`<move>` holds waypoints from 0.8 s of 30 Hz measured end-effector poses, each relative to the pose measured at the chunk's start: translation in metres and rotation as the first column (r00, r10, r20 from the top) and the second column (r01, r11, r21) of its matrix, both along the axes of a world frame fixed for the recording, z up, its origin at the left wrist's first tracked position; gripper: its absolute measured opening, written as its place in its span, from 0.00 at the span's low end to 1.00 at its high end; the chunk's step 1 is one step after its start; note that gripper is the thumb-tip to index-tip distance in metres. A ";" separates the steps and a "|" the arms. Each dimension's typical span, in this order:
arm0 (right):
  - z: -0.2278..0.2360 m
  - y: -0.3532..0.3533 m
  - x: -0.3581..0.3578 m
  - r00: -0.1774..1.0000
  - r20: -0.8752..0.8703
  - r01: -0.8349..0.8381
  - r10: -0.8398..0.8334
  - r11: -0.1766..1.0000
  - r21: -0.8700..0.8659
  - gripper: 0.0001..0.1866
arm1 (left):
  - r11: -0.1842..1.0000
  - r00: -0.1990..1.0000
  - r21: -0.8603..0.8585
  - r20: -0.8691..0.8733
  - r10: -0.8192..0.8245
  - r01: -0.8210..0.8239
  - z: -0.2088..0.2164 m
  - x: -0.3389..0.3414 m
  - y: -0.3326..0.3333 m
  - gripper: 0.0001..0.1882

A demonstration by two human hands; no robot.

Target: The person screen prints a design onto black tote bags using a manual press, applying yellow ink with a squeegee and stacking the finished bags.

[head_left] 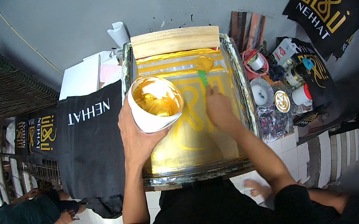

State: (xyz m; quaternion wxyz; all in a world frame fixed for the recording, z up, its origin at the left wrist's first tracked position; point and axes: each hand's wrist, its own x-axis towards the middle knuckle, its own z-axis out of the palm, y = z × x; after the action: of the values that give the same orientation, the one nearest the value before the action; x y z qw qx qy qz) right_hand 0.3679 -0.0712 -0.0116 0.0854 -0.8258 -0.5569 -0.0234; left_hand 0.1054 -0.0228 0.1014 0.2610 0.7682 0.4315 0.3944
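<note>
My left hand (pixel 134 139) is wrapped round a white tub (pixel 148 124), tilted enough to show the gold ink (pixel 156 103) coating its inside. My right hand (pixel 221 109) grips a spoon-like tool with a green handle (pixel 202 76); its rounded head is covered in gold ink and lies over the far part of the screen. Below both hands is a screen-printing frame (pixel 246 102), its mesh (pixel 207 147) tinted gold with a curling design. A wooden squeegee (pixel 175 41) rests across the far end, with streaks of gold ink just before it.
Black printed fabric (pixel 90 143) lies left of the frame. Right of it, a stained surface (pixel 275 123) carries a red-lidded jar (pixel 302 94), a gold-smeared lid (pixel 281 101) and other containers. A wire rack (pixel 6 86) stands at left; a person in dark green (pixel 27 222) is at lower left.
</note>
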 end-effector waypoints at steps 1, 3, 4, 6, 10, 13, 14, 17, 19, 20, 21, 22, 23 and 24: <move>-0.001 0.004 -0.015 0.997 0.055 -0.052 0.052 0.999 -0.005 0.19 | 1.000 1.000 0.019 -0.002 -0.001 0.001 -0.002 -0.001 0.001 0.60; 0.012 0.005 -0.035 0.995 -0.013 -0.098 0.097 0.990 -0.097 0.20 | 0.998 1.000 0.061 -0.007 -0.003 0.003 -0.002 -0.002 0.003 0.59; 0.024 0.003 -0.041 0.992 -0.050 -0.124 0.118 0.982 -0.142 0.20 | 0.997 1.000 0.079 -0.009 -0.004 0.005 -0.003 -0.002 0.005 0.57; 0.072 -0.015 -0.043 0.986 -0.110 -0.146 0.128 0.974 -0.176 0.18 | 0.996 0.999 0.081 -0.030 -0.021 0.023 -0.004 -0.004 0.009 0.56; 0.158 -0.063 -0.001 0.910 -0.380 -0.141 0.168 0.985 0.098 0.16 | 0.988 0.992 0.102 -0.068 -0.109 0.116 -0.018 0.008 0.020 0.55; 0.200 -0.084 0.021 0.784 -0.612 -0.075 0.100 0.995 0.067 0.15 | 0.962 0.980 0.189 -0.078 -0.184 0.196 -0.036 0.010 0.027 0.57; 0.204 -0.086 0.026 0.731 -0.677 -0.073 0.085 0.996 0.046 0.16 | 0.950 0.974 0.214 -0.082 -0.213 0.226 -0.041 0.010 0.028 0.58; 0.209 -0.087 0.028 0.719 -0.610 -0.293 0.335 0.941 0.171 0.14 | 0.909 0.954 0.290 -0.067 -0.293 0.300 -0.045 0.011 0.024 0.60; 0.220 -0.079 0.014 0.743 -0.605 -0.303 0.286 0.950 0.078 0.14 | 0.890 0.939 0.309 -0.037 -0.342 0.336 -0.047 0.011 0.020 0.64; 0.222 -0.075 0.009 0.753 -0.602 -0.311 0.267 0.950 0.032 0.14 | 0.879 0.935 0.331 -0.030 -0.355 0.344 -0.050 0.010 0.020 0.64; 0.219 -0.073 0.011 0.730 -0.621 -0.354 0.284 0.935 0.012 0.14 | 0.868 0.930 0.352 -0.024 -0.366 0.350 -0.054 0.009 0.020 0.65; 0.213 -0.071 0.013 0.708 -0.640 -0.395 0.299 0.919 -0.007 0.14 | 0.856 0.926 0.374 -0.016 -0.378 0.356 -0.056 0.008 0.020 0.65; 0.206 -0.067 0.016 0.684 -0.658 -0.438 0.315 0.899 -0.025 0.14 | 0.843 0.923 0.398 -0.027 -0.384 0.363 -0.057 0.007 0.021 0.66; 0.199 -0.063 0.020 0.573 -0.797 -0.410 0.191 0.909 -0.077 0.14 | 0.841 0.924 0.401 -0.038 -0.381 0.364 -0.058 0.004 0.022 0.66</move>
State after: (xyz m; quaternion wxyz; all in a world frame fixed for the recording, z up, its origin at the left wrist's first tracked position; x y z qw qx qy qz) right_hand 0.3881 -0.1339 0.1873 0.2127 -0.6502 -0.5966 0.4195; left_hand 0.1095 -0.0009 0.0437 0.1790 0.8656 0.1784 0.4323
